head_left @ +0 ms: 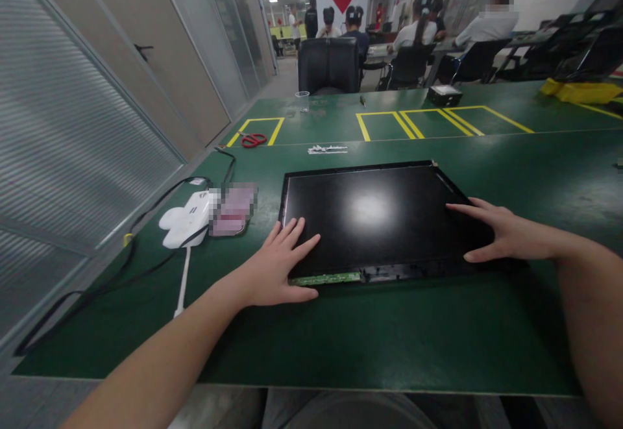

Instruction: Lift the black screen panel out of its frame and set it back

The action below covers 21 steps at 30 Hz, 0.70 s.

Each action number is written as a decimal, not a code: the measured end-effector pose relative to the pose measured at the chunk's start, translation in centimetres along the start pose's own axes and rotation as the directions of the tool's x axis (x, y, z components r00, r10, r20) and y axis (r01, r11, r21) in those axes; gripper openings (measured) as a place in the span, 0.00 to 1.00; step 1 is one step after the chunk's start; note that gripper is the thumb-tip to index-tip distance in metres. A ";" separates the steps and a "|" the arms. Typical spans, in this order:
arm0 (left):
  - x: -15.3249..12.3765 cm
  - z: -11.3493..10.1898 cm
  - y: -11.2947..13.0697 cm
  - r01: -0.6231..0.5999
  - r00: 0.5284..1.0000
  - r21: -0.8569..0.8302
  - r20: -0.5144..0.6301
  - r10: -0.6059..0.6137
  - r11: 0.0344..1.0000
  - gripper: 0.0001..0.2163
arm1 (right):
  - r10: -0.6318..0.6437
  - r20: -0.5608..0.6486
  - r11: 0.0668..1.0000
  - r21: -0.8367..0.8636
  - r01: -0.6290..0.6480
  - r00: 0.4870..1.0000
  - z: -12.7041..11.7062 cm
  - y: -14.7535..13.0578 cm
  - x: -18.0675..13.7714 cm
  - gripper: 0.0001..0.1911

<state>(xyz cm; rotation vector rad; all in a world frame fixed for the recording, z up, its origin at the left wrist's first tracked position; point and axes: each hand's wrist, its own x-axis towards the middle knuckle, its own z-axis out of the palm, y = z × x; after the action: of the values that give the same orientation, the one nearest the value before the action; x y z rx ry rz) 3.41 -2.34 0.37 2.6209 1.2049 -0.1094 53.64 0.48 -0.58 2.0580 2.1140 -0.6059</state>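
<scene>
A black flat display panel [389,221] lies face up on the green table, a bright glare on its screen. Along its front edge a green circuit board strip [327,279] is exposed at the left. My left hand [280,263] rests over the panel's near left corner, fingers spread, thumb in front of the edge by the strip. On the opposite side, my right hand [501,231] lies at the right edge with its fingers apart, fingertips over the screen. Neither hand is closed round anything.
A white power strip [187,221] with cables and a blurred pinkish object [233,209] are on the left. Behind the panel are red-handled scissors [254,140], small white pieces [328,149], a plastic cup [302,100] and a black box [444,95]. People sit farther back.
</scene>
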 end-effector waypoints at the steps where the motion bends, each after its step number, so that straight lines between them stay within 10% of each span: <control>1: 0.0 0.0 0.0 0.002 1.000 0.002 0.003 -0.002 1.000 0.48 | -0.006 -0.004 1.000 0.002 0.006 1.000 0.1 0.2 0.0 0.71; 11: -0.1 -0.4 0.4 0.051 0.998 -0.026 0.045 -0.049 0.998 0.48 | -0.078 -0.258 0.991 0.082 0.102 0.963 0.7 0.4 1.2 0.50; 21: -0.1 -0.4 0.2 0.033 0.999 -0.107 0.034 -0.029 0.994 0.48 | 0.128 -0.344 0.988 0.125 -0.090 0.930 0.0 -0.1 1.4 0.36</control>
<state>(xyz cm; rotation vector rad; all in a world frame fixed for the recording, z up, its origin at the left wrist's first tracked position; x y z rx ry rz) 3.46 -2.39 0.79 2.4989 1.2064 -0.0896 53.42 1.77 -1.05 2.4860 2.1624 -0.3638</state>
